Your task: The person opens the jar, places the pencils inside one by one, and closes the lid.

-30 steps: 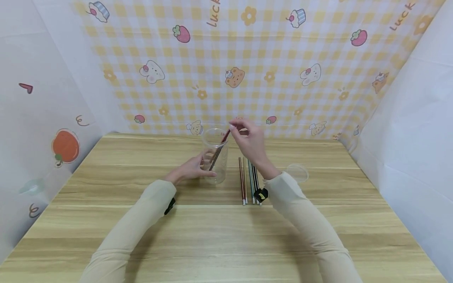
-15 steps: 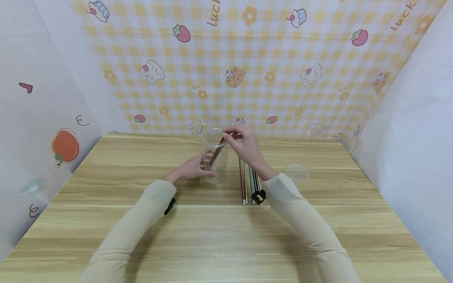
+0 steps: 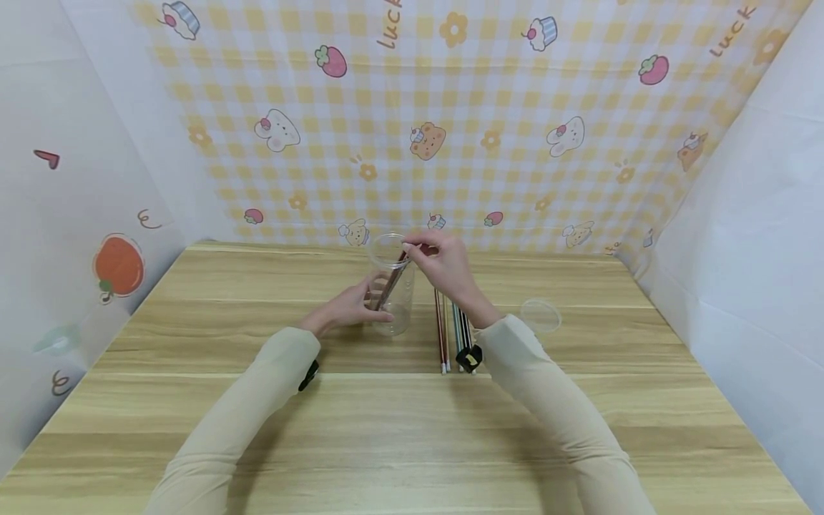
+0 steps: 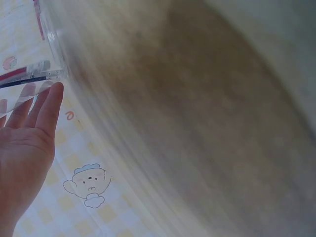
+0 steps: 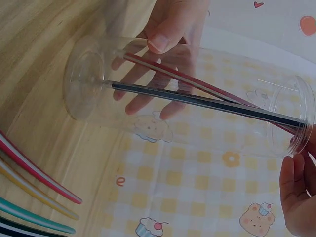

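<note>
Left hand (image 3: 350,305), fingers curled round upright clear jar (image 3: 402,299) toward far edge of bench (image 3: 386,436), right hand (image 3: 444,266), fingers pinching slanted pencils (image 5: 197,100) at jar's mouth, loose pencils (image 3: 458,330) just right, lid (image 3: 541,315) farther right, wide bench leftward

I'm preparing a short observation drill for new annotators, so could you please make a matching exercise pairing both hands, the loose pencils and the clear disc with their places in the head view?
Things
1. left hand
2. loose pencils
3. clear disc
4. right hand

Places
A. on the table, right of the other three things
B. at the rim of the jar
C. around the jar's side, below its rim
D. side by side, between the jar and the disc

Pairs: 1-C, 2-D, 3-A, 4-B
</note>
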A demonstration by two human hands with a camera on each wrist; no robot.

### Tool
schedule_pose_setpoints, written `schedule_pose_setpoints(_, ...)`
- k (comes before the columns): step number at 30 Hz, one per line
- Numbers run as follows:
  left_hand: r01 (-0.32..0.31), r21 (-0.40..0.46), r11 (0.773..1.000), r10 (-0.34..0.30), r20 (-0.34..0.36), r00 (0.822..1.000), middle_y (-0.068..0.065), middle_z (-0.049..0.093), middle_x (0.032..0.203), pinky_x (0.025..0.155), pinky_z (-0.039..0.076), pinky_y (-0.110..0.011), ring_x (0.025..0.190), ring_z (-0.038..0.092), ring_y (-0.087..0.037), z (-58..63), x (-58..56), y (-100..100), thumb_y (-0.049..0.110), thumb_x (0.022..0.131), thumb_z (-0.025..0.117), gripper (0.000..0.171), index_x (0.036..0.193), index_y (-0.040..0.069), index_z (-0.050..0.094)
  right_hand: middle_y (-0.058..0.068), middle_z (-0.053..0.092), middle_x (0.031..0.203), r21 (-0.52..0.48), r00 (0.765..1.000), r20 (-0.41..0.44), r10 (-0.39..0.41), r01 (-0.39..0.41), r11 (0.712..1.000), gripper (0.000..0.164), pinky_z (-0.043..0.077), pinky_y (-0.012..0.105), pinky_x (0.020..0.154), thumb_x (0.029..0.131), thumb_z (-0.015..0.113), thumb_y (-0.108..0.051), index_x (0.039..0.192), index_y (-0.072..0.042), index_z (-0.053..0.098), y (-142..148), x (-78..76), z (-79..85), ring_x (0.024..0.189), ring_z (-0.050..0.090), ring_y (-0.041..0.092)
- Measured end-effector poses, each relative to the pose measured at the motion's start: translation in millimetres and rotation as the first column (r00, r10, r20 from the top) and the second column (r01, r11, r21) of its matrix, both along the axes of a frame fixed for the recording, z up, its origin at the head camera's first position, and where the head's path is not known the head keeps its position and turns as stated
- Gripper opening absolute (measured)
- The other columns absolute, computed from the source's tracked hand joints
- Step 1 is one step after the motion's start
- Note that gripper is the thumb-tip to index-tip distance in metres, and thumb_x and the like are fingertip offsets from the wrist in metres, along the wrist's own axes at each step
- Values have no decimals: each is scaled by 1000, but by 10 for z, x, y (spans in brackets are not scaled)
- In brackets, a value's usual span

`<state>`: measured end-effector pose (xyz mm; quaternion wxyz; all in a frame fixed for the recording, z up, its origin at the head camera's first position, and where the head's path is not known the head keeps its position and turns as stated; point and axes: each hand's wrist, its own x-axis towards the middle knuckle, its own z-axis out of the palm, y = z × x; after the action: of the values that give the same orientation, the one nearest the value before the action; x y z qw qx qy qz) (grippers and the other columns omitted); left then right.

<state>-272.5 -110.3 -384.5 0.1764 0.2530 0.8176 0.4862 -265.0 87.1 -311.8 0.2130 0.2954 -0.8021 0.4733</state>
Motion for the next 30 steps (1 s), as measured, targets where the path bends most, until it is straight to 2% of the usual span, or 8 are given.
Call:
schedule_pose_setpoints(3, -7, 7, 1000, 7, -7, 1000, -22, 35, 132, 96, 29, -47, 119, 35, -33, -99, -59, -9, 17, 77, 70, 74, 135, 16, 23, 6, 62, 89, 21, 1000, 12, -14, 14, 1000, 16, 47, 24, 58, 85, 59, -11, 90, 1, 68, -2, 5, 4, 69, 54, 13)
schedule_pose_setpoints(6, -20, 5, 1000, 20, -17, 1000, -20, 36, 132, 96, 29, -46, 119, 36, -31, -181, -107, -13, 18, 76, 71, 75, 134, 20, 23, 7, 58, 95, -9, 998, 52, -24, 25, 1000, 20, 46, 25, 57, 87, 56, -13, 94, 1, 67, 12, -3, 4, 71, 53, 16)
schedule_pose_setpoints(12, -31, 16, 999, 31, -16, 999, -19, 38, 130, 95, 31, -45, 115, 40, -31, -190, -109, -10, 17, 74, 72, 76, 133, 22, 24, 8, 56, 96, -173, 989, 144, -34, 59, 983, 21, 47, 26, 56, 89, 52, -12, 99, 1, 65, 110, -52, 29, 73, 53, 23)
schedule_pose_setpoints(18, -28, 11, 1000, 28, -25, 999, -19, 38, 130, 95, 31, -44, 116, 39, -31, -186, -107, -13, 24, 72, 74, 77, 132, 22, 25, 9, 57, 93, -250, 968, 245, -63, 126, 960, 22, 50, 30, 65, 88, 54, -13, 100, 3, 63, 314, -125, 9, 69, 53, 16)
schedule_pose_setpoints(21, -27, 9, 1000, 28, -29, 999, -20, 38, 130, 95, 32, -44, 116, 39, -30, -186, -110, -11, 23, 72, 74, 77, 132, 22, 26, 13, 58, 97, -268, 945, 321, -55, 146, 952, 23, 50, 34, 70, 88, 54, -13, 102, 4, 62, 434, -176, -44, 69, 54, 15)
schedule_pose_setpoints(25, -26, 2, 1000, 26, -34, 999, -20, 38, 130, 95, 31, -44, 117, 38, -31, -183, -113, -13, 24, 72, 74, 78, 133, 22, 25, 14, 57, 104, -230, 899, 436, -47, 162, 960, 25, 49, 34, 73, 89, 53, -13, 104, 5, 60, 594, -243, -159, 73, 54, 19)
schedule_pose_setpoints(30, -24, 7, 1000, 24, -31, 999, -20, 37, 130, 95, 31, -45, 116, 39, -31, -189, -122, -16, 26, 71, 74, 79, 133, 22, 25, 18, 55, 105, -160, 813, 582, -34, 155, 975, 29, 48, 31, 75, 89, 52, -15, 109, 5, 57, 752, -274, -333, 81, 52, 25)
